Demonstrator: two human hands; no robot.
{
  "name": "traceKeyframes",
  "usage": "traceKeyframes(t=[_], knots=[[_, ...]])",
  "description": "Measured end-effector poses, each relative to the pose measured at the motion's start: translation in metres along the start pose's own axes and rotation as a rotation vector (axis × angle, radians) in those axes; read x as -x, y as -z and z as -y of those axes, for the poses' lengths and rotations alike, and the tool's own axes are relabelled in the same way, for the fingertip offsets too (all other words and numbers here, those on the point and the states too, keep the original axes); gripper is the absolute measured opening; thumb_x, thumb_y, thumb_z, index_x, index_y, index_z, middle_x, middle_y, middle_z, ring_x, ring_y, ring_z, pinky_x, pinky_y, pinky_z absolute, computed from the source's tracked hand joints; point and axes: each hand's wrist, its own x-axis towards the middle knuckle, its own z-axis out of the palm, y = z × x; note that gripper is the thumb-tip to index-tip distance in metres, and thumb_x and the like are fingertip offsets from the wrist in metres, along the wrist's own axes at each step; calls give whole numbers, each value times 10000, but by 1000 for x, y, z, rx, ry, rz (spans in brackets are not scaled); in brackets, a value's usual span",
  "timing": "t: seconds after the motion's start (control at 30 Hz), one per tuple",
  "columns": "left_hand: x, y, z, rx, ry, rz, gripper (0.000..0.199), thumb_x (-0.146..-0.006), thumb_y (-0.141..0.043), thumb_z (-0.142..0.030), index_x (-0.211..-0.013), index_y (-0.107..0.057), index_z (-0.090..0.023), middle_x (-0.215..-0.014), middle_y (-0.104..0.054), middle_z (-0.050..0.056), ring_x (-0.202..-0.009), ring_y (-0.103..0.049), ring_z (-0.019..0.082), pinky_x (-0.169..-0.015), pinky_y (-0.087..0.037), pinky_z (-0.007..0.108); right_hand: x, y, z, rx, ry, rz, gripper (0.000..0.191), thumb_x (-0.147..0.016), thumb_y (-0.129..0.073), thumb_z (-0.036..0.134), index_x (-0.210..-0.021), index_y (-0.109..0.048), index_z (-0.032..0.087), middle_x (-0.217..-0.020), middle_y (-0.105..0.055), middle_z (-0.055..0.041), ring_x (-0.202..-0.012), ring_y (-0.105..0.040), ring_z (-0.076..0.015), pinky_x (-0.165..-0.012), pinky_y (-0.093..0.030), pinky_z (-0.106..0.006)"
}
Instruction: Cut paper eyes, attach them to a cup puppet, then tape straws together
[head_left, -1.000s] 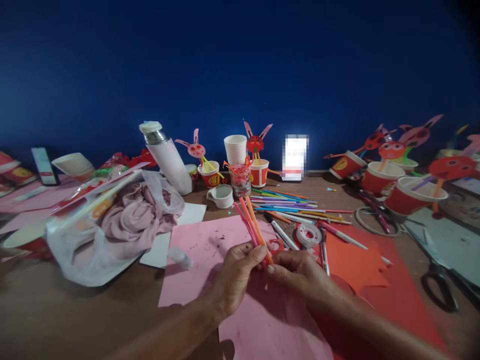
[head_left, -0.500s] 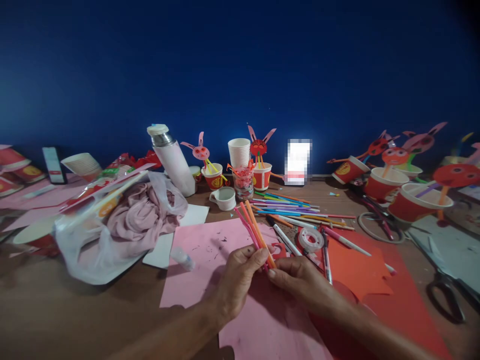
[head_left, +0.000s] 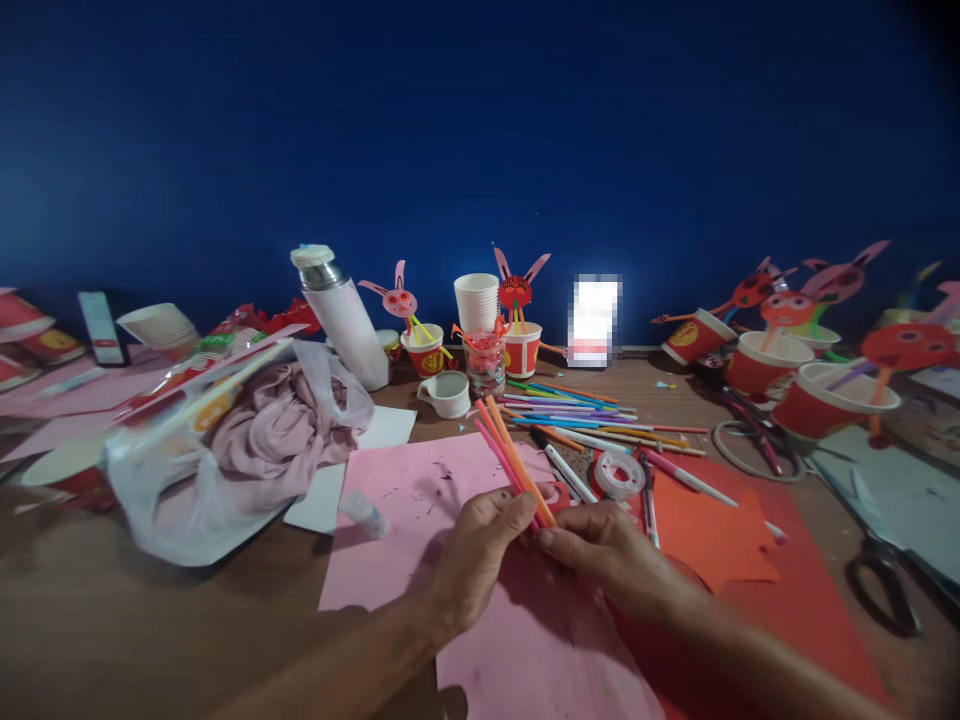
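Observation:
Several pink and orange sticks (head_left: 511, 455) stand tilted in a bundle between my two hands, their upper ends fanned a little apart. My left hand (head_left: 487, 540) pinches the bundle near its lower end with the thumb on top. Close beside it, my right hand (head_left: 600, 545) has thumb and fingers closed on the lower ends of the same sticks. Both hands are above a pink paper sheet (head_left: 397, 570). A red sheet (head_left: 795, 620) with an orange piece of paper (head_left: 712, 535) lies to the right.
Behind the hands are coloured sticks (head_left: 577, 415), a tape roll (head_left: 619, 474), a white cup (head_left: 444, 394) and rabbit-faced paper cups (head_left: 523, 350). A flask (head_left: 345, 330) and plastic bag (head_left: 172, 510) stand left; scissors (head_left: 881, 580) lie right. A glue bottle (head_left: 365, 514) rests on the pink sheet.
The bundle of sticks has shifted slightly, its tips moving a little left and up. Both hands keep their hold. The whole view has moved very slightly.

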Motion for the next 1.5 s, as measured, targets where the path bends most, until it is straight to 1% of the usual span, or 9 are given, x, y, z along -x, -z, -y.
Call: traceKeyframes(t=[0.13,0.3,0.43,0.57,0.67,0.77,0.97,1.2,1.5], knots=[[-1,2,-1,-83,9,-21,314,-709,-620,-424,-750,-649,-114,-585,-516,-5,-575,-420,82,-600,-324,215,0,0,-1,-5,5,1,422,-746,-535,492,-561,-529,113,-517,-475,13,-472,-384,-69,-447,-279,-199],[-1,1,-2,-235,-36,-140,339,-663,-646,-428,-554,-564,-117,-534,-476,-18,-541,-378,76,-551,-282,209,-1,0,-6,13,16,-16,429,-751,-535,490,-533,-469,127,-490,-359,54,-454,-289,-50,-418,-207,-194],[0,0,-3,-302,-67,-180,337,-677,-619,-438,-568,-570,-123,-523,-484,-13,-531,-387,89,-545,-293,221,0,0,-5,-47,38,19,430,-747,-540,508,-590,-532,108,-515,-440,34,-465,-363,-56,-437,-272,-187],[0,-1,-4,-261,-70,-174,339,-695,-596,-451,-598,-578,-126,-518,-507,-4,-505,-413,96,-514,-304,228,2,0,-4,-228,14,99,516,-831,-389,531,-710,-612,81,-569,-579,-38,-498,-514,-96,-495,-382,-212],[-1,-2,-4,-243,-63,-171,361,-687,-598,-466,-556,-552,-132,-486,-492,-8,-473,-425,96,-490,-303,230,3,0,-6,-260,-3,94,523,-853,-369,506,-713,-629,75,-573,-601,-52,-502,-538,-99,-507,-395,-213],[-1,-3,-4,-236,-48,-168,373,-692,-588,-472,-536,-530,-138,-471,-481,-13,-451,-425,95,-475,-303,232,3,0,-6,-222,17,50,509,-843,-396,507,-676,-624,84,-576,-601,-50,-522,-540,-103,-507,-390,-206],[1,-5,-4,-257,-75,-194,345,-713,-575,-438,-558,-515,-136,-502,-447,-30,-495,-394,88,-510,-304,226,3,0,-2,-73,58,52,495,-804,-439,542,-675,-607,94,-604,-569,-32,-512,-464,-84,-480,-347,-200],[1,-3,-3,-345,-114,-206,336,-728,-562,-422,-561,-526,-133,-515,-416,-33,-523,-347,90,-524,-274,226,-1,-2,-6,-55,26,41,470,-749,-511,556,-625,-552,105,-546,-482,12,-463,-372,-57,-432,-275,-185],[3,-3,-3,-333,-82,-183,373,-722,-557,-465,-548,-492,-142,-526,-443,-21,-514,-399,97,-525,-298,229,1,-3,-5,-24,-6,7,473,-752,-499,560,-628,-575,110,-539,-510,3,-459,-410,-71,-444,-315,-192]])
